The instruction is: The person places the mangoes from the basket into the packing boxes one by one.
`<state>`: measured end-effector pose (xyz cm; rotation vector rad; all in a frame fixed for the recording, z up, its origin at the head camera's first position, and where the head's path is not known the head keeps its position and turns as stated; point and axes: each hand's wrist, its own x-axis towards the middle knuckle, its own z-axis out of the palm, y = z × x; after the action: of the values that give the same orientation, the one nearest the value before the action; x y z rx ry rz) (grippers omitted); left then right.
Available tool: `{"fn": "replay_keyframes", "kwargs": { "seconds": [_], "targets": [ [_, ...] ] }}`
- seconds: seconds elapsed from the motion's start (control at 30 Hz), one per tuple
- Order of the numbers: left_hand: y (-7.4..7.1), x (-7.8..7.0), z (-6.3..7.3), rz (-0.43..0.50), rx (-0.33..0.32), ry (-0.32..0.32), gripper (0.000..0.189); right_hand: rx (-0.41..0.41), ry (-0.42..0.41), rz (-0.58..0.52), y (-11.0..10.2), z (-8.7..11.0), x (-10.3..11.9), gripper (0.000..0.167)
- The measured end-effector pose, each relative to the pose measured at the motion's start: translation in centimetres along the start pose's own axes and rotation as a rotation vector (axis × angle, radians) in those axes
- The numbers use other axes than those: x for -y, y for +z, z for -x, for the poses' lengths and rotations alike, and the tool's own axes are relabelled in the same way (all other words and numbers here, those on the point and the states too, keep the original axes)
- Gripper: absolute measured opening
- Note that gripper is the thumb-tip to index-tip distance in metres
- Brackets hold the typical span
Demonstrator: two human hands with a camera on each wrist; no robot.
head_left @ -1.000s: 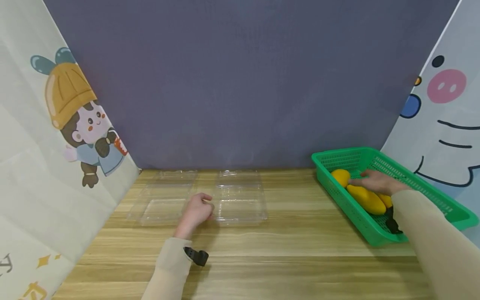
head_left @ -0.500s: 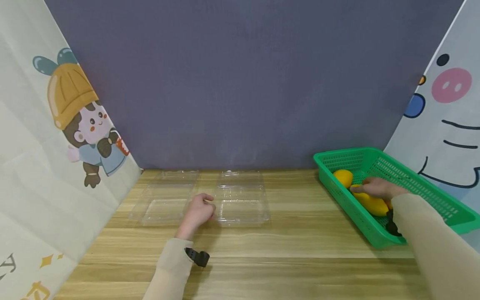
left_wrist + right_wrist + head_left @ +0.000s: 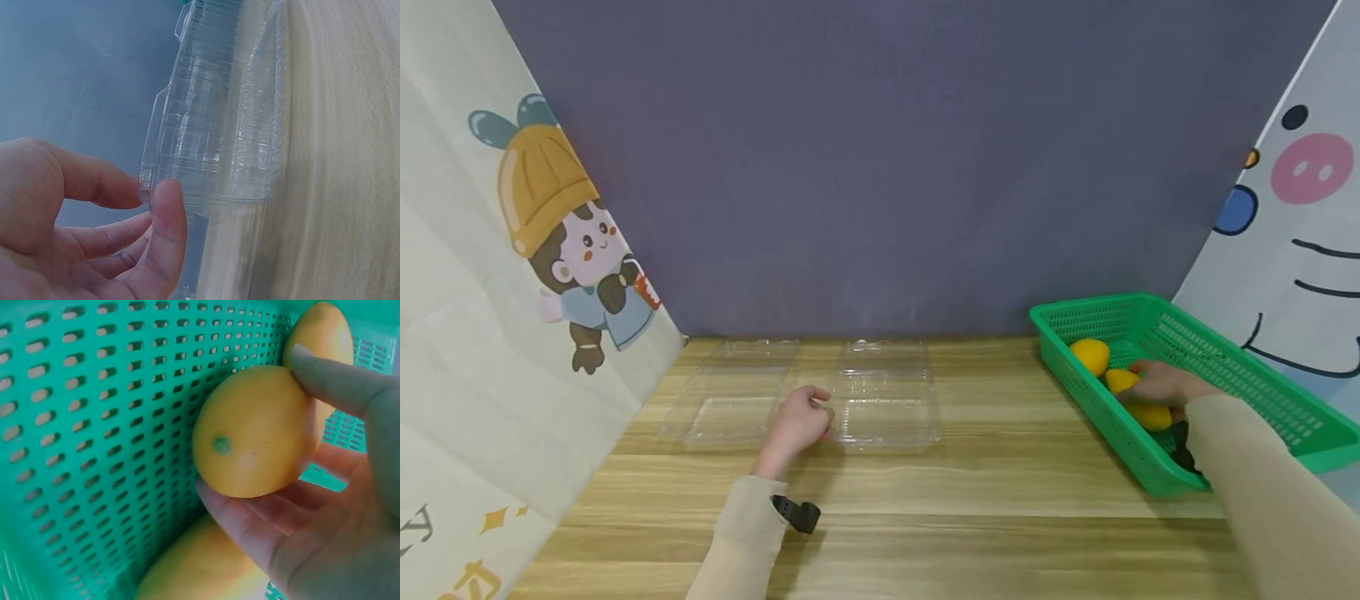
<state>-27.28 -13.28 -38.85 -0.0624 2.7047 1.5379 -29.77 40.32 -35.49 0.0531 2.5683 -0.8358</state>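
My right hand (image 3: 1165, 385) reaches into a green plastic basket (image 3: 1086, 396) and grips a yellow mango (image 3: 256, 434). In the right wrist view the thumb lies along its upper side and the fingers curl beneath it. Another mango (image 3: 1090, 356) sits by the far end of the basket, and one more mango (image 3: 203, 572) lies below the held one. With its thumb and fingertips, my left hand (image 3: 797, 423) pinches the corner of a clear plastic container (image 3: 206, 125) with a raised rim. In the head view that container (image 3: 887, 421) stands open on the table.
A second clear container (image 3: 730, 421) stands open to the left, beyond the left hand. The wooden table (image 3: 925, 533) runs up to a dark grey panel (image 3: 887, 167). Printed panels flank both sides. The basket's long wall reaches the right side near the cartoon pig.
The right hand has moved a little lower and nearer along the basket, its fingers now round a mango. The left hand keeps its place at the container. The view has shifted slightly.
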Motion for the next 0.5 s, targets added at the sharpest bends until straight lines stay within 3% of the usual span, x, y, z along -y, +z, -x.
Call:
{"fn": "replay_keyframes", "kwargs": {
  "seconds": [0.5],
  "targets": [
    [0.14,-0.11,-0.03,-0.013,-0.001,0.019,0.041,-0.082,-0.016,-0.062,0.11,0.57,-0.6,0.092]
  ]
}}
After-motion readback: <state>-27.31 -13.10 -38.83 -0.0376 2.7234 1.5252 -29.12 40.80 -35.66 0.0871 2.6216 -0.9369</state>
